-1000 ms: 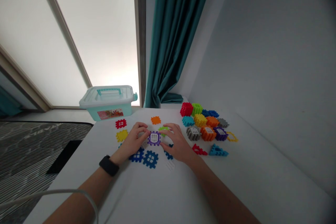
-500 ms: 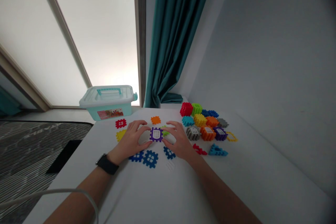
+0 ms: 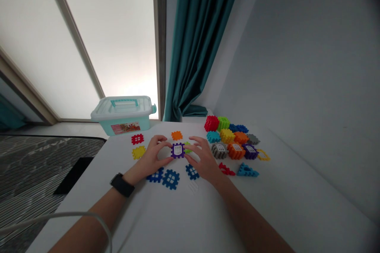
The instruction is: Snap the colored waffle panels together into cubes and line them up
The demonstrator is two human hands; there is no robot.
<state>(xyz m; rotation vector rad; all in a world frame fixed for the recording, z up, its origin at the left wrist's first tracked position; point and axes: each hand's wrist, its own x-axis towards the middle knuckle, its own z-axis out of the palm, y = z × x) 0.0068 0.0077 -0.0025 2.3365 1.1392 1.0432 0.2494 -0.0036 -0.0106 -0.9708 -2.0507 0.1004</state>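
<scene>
My left hand [image 3: 154, 155] and my right hand [image 3: 202, 157] hold a purple interlocking plastic tile [image 3: 177, 150] between them by its edges. The tile has a white window panel. A green tile [image 3: 187, 147] lies partly hidden under my right fingers. Flat tiles lie around my hands: a red one [image 3: 137, 138], a yellow one [image 3: 138, 152], an orange one [image 3: 177, 135] and a blue one [image 3: 192, 172]. Two more blue tiles [image 3: 162, 178] lie below my left hand. A black watch [image 3: 121, 185] sits on my left wrist.
Several joined tile shapes in mixed colours [image 3: 234, 142] stand to the right on the white table [image 3: 166, 221]. A pale teal lidded plastic box [image 3: 123, 121] stands at the far edge. A teal curtain [image 3: 197, 47] hangs behind, and a white cable [image 3: 59, 216] crosses my left forearm.
The purple tile has shifted slightly away from me between my hands. My hands have moved with it, and the whole view has tilted slightly.
</scene>
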